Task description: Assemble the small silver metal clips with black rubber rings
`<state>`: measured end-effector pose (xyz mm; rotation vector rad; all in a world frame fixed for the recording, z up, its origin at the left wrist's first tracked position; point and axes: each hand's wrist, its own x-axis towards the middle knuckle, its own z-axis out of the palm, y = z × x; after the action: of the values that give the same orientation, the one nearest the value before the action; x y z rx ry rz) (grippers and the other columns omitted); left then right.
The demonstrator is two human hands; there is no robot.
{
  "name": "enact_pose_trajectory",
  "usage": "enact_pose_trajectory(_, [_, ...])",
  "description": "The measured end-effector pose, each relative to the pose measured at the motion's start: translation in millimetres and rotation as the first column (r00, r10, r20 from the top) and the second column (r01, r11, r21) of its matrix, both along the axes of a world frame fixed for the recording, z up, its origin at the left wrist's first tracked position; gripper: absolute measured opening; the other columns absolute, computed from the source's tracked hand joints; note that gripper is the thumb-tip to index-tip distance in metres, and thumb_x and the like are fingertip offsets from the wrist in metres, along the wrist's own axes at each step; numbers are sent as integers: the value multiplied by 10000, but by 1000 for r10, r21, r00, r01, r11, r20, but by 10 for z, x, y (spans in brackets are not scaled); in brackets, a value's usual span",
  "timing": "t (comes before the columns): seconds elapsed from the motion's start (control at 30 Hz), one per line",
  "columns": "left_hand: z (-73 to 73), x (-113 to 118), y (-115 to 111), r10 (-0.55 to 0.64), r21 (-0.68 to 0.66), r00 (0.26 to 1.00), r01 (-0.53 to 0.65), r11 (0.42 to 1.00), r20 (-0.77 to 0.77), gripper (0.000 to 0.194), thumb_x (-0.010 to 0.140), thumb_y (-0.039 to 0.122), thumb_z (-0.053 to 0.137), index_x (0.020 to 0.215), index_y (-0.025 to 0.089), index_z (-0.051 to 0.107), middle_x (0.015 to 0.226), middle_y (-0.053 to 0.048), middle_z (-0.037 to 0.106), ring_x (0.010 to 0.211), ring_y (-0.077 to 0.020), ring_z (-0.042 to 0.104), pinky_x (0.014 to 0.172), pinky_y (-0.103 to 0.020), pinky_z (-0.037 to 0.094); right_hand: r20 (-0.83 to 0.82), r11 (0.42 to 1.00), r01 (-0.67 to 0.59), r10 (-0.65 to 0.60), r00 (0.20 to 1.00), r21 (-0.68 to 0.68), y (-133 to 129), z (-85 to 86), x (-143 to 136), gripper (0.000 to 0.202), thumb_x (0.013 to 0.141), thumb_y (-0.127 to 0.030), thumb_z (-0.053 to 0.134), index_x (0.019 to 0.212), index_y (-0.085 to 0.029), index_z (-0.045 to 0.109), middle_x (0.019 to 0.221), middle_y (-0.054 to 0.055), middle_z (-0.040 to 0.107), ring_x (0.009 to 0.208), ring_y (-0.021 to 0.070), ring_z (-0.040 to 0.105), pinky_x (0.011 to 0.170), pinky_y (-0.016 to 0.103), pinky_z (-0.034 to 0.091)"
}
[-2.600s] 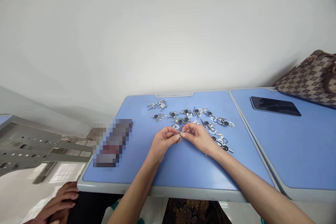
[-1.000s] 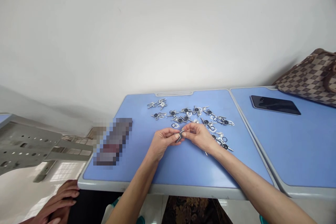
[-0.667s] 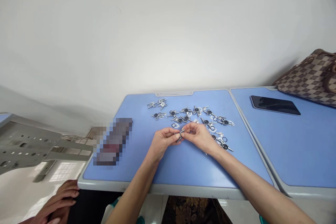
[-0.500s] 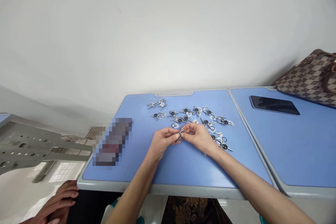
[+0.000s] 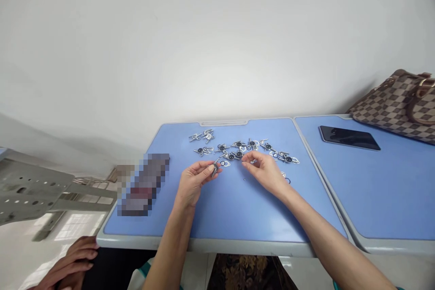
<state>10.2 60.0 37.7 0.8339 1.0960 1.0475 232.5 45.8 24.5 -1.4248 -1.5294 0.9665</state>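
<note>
My left hand (image 5: 194,180) pinches a small metal part with a dark round body (image 5: 214,170) above the blue desk, thumb on top of it. My right hand (image 5: 263,170) is to the right, at the near side of the spread of parts, its thumb and curled fingers slightly apart with nothing visible between them. Near its fingertips lie metal parts with black round centres (image 5: 239,154). Just past the left fingertips rests a flat metal plate with a dark ring (image 5: 224,163). A tiny speck-like piece (image 5: 244,180) sits on the desk between my hands.
Several bare metal pieces (image 5: 208,134) lie at the back left. A blurred-out dark object (image 5: 146,186) is on the desk's left side. On the adjoining desk are a phone (image 5: 350,138) and a checkered bag (image 5: 390,104). Another person's hand (image 5: 76,260) rests at lower left.
My hands have separated: the left moved left with the metal part, and the right moved right towards the spread parts. The tiny piece now shows on the desk between them.
</note>
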Motion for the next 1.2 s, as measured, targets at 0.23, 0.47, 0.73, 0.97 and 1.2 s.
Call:
enact_pose_trajectory(0.23, [16,-84,26,139,44,989,-142,989,56,403,519,310,922,828,123,745,846,-74,775,792,-192,739,700,-236,588,175,989,129,-139,975,65,-20,135,230,134,843,-265,546,866,-214,668,818,-10,665,556,112,492,611,271,408])
enact_pose_trajectory(0.47, [23,-149,73,170,31,982,-173,984,83,435,452,316,941,794,124,752,817,-67,772,767,-185,736,677,-214,590,506,995,99,-101,856,31,-114,374,552,139,852,-201,550,817,-217,683,867,9,667,707,146,560,677,263,387])
enact_pose_trajectory(0.73, [-17,-102,79,38,27,999,-39,999,39,439,496,346,928,837,131,756,858,-82,777,797,-203,742,680,-225,596,672,998,5,38,739,-62,-166,463,715,234,859,-115,526,868,-232,728,919,13,681,778,150,611,675,242,372])
enact_pose_trajectory(0.97, [-1,-63,61,16,6,1000,-17,1000,20,458,474,358,936,824,126,751,850,-82,778,784,-201,742,685,-231,596,851,990,-105,135,507,-94,-72,328,518,248,901,-110,503,919,-218,725,973,50,675,727,161,628,590,262,312])
enact_pose_trajectory(1.2, [-14,-36,45,-6,4,1000,6,1000,2,443,488,359,932,817,126,748,849,-87,778,784,-204,741,682,-236,589,869,987,-154,111,482,-41,-47,297,524,257,891,-63,459,790,-156,676,860,82,664,634,153,583,553,268,291])
